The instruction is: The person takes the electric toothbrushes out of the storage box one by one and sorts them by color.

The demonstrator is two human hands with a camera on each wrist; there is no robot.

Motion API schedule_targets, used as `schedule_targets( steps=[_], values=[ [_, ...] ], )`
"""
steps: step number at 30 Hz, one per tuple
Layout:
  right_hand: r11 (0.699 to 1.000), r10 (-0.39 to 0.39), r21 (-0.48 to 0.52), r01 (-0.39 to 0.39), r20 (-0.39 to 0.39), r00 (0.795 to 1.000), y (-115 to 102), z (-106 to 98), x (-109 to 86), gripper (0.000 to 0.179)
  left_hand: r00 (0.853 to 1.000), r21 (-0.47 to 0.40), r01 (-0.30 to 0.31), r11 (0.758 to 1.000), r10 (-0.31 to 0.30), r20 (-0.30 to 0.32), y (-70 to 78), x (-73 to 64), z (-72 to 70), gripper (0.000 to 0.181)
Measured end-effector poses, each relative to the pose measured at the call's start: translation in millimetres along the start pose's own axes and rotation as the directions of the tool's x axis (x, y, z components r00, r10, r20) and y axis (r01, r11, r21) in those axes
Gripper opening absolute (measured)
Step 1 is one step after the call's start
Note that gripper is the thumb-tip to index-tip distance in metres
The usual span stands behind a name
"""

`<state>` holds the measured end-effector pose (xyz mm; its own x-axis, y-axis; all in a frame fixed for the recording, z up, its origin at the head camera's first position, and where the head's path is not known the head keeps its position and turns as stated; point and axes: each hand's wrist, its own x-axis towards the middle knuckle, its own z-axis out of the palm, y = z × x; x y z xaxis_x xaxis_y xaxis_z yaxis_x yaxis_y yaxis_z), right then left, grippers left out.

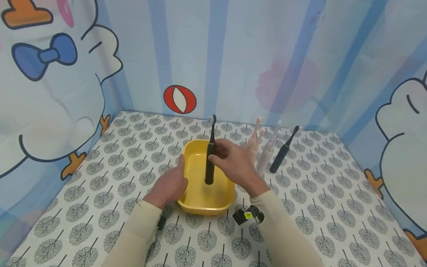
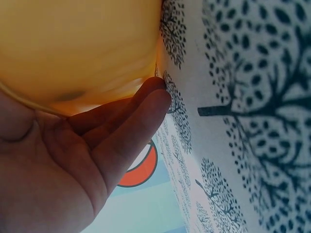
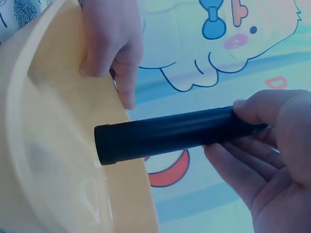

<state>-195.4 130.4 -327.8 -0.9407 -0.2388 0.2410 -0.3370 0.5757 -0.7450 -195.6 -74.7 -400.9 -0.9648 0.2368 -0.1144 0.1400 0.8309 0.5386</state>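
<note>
My right hand [image 1: 235, 159] pinches a black electric toothbrush [image 1: 209, 167] between thumb and fingers, holding it upright with the bristles at the top. The toothbrush overlaps the inside of a yellow plastic basin [image 1: 200, 202] in the head view. From the right wrist, the handle's flat bottom end [image 3: 104, 144] points toward the basin's inside. My left hand [image 1: 169, 185] grips the basin's left side, its thumb over the rim. In the left wrist view, the fingers [image 2: 129, 131] lie along the outside of the basin wall, low by the tablecloth.
To the right stand several more electric toothbrushes: pink ones [image 1: 252, 144], white ones [image 1: 265, 157] and a leaning black one [image 1: 281, 154]. The right arm partly hides the pink ones. A tree-print cloth [image 1: 133, 163] covers the table. Behind it hangs a cartoon curtain [image 1: 186, 44].
</note>
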Motion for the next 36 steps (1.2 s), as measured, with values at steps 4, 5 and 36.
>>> schedule_targets(
  steps=[4,5,36],
  values=[
    [0.999,-0.052,-0.009,0.051,-0.022,0.998,0.1,-10.7,-6.6,0.036,1.0,-0.015,0.008,1.0,-0.008,0.005,-0.1,-0.5,-0.6,0.081],
    [0.998,-0.064,-0.012,0.064,-0.029,0.998,-0.3,-13.5,-8.0,0.037,1.0,-0.015,0.011,1.0,-0.011,0.006,-0.3,-0.7,-1.0,0.081],
    [0.994,-0.079,-0.091,0.06,-0.225,0.971,16.2,-71.7,-68.2,0.039,1.0,-0.018,0.002,1.0,-0.002,0.001,0.9,-1.8,-1.0,0.082]
  ],
)
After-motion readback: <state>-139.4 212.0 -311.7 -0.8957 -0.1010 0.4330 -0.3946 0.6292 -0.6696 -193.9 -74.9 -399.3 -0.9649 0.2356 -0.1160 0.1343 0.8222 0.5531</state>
